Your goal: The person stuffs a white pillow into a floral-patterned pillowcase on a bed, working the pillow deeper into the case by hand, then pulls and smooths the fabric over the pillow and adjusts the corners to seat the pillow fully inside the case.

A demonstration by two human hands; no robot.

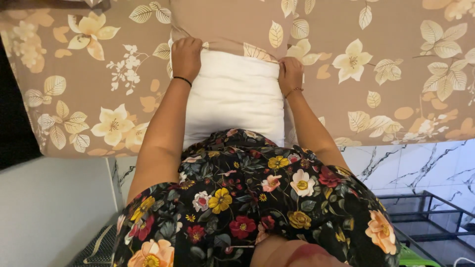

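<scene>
Pillow point(235, 96), white and plump, lies on the bed with its far end already tucked into the mouth of a tan floral pillowcase point(232, 24), its near end against my lap. I judge it light and very soft: it will squash and bulge rather than slide, so gripping the filling gets me little. The pillowcase is thin cloth, limp and easy to bunch, and the place to hold it is the open hem at each corner, where the fabric can be drawn along the pillow's sides.

My left hand point(186, 57) is closed over the hem at the left corner, fingers curled on the cloth. My right hand point(290, 74) pinches the hem at the right corner, fingers together on the fabric.

Under it all spreads a bedsheet point(89, 89) in the same leaf and flower print. Beyond the bed's edge I see marbled floor tiles point(420, 163) and a dark metal rack point(430, 217).
</scene>
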